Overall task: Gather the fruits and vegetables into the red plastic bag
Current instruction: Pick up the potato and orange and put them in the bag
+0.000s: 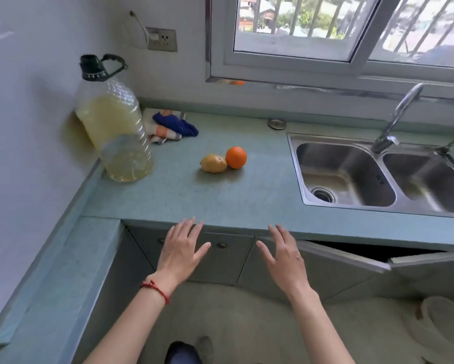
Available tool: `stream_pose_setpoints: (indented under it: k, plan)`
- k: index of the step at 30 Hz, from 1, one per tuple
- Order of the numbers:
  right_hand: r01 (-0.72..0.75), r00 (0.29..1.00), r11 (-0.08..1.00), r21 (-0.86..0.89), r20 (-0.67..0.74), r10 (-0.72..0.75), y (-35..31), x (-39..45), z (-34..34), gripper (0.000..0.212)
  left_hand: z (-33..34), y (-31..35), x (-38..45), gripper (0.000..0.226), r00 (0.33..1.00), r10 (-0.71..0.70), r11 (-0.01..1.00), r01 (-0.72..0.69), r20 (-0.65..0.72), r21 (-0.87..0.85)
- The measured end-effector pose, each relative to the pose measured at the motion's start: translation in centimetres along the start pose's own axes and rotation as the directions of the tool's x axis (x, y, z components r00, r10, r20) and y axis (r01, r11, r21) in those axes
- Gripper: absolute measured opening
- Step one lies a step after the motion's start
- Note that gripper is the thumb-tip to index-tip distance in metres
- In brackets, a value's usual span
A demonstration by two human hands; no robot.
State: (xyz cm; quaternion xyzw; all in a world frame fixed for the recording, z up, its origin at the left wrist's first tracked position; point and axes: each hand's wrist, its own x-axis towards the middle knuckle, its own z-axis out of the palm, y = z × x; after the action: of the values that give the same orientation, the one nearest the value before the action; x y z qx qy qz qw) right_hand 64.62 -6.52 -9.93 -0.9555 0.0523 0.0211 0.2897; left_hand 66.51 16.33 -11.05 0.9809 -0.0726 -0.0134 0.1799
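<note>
At the bottom of the frame two bare forearms are extended upward toward the middle, and a red string bracelet [156,290] is worn on the left wrist. The left hand [180,252] is held palm down with the fingers spread and nothing gripped, its fingertips shown over the front edge of the blue-green countertop [260,190]; whether the edge is touched cannot be told. The right hand [283,254] is held just right of centre in the same way, fingers spread and empty, a little lower than the counter edge, in front of the grey cabinet doors [220,258]. Farther up, near the centre of the frame, a yellow lemon-like fruit [213,163] is laid on the counter with an orange [236,157] touching its right side. At the left a large clear oil bottle [115,124] with a black cap is stood against the wall, partly filled with yellow liquid. Behind it, a crumpled cloth [172,126] in blue, white and orange is left near the back wall. At the right a steel double sink [346,174] with a faucet [396,116] is set into the counter, and a barred window [338,27] is seen at the top
</note>
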Motion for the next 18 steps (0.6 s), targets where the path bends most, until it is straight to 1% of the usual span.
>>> stream_pose_setpoints:
  k: [3, 6, 10, 13, 18]
  plan:
    - [-0.014, 1.000, 1.000, -0.002, 0.017, 0.014, -0.9, 4.1, 0.3, 0.058, -0.6, -1.4, 4.4, 0.061, 1.000, 0.002, 1.000, -0.003, 0.022, 0.018]
    - [0.001, 0.999, 1.000, -0.010, 0.039, -0.001, -1.6, 7.3, 0.8, 0.058, -0.8, -2.2, 7.9, 0.061, 1.000, 0.001, 1.000, 0.000, 0.020, -0.015]
    - [0.018, 0.997, 0.999, -0.030, 0.072, -0.015, -2.3, 12.3, 1.5, 0.059, -0.4, -3.1, 12.4, 0.060, 1.000, -0.006, 1.000, 0.006, 0.031, -0.006]
    - [0.040, 0.996, 0.999, -0.031, 0.079, -0.038, -2.6, 16.3, 1.8, 0.060, -0.1, -3.6, 15.8, 0.060, 0.999, -0.030, 0.999, 0.031, 0.020, -0.015]
    - [0.066, 0.994, 0.997, -0.038, 0.095, -0.062, -2.4, 22.7, 2.0, 0.058, 0.5, -3.8, 21.1, 0.061, 0.996, -0.080, 0.996, 0.081, 0.040, -0.033]
